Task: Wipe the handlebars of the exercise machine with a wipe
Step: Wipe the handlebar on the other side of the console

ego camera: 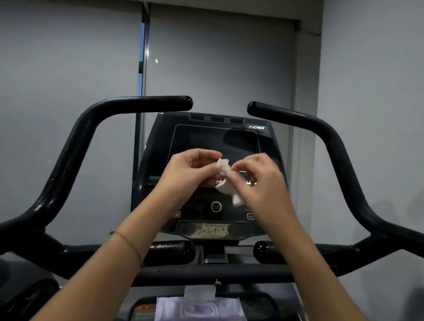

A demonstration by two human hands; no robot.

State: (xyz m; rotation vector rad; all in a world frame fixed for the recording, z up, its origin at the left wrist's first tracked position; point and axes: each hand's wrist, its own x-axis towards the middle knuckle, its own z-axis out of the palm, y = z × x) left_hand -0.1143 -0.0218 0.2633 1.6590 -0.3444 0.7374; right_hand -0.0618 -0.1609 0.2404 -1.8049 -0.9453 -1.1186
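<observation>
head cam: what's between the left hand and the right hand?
A crumpled white wipe, pinched on one side by the left hand and on the other by the right hand, in front of the console. Head view shows it.

Background surfaces and stowed pack

Two grey roller blinds, left blind (66, 47) and right blind (219, 59), hang side by side. A narrow vertical gap (141, 59) between them shows blue. A plain grey wall (376, 94) stands right of the blinds. A lilac soft pack (198, 313) lies flat at the bottom edge, with a pale flap (200, 293) raised at its far side.
</observation>
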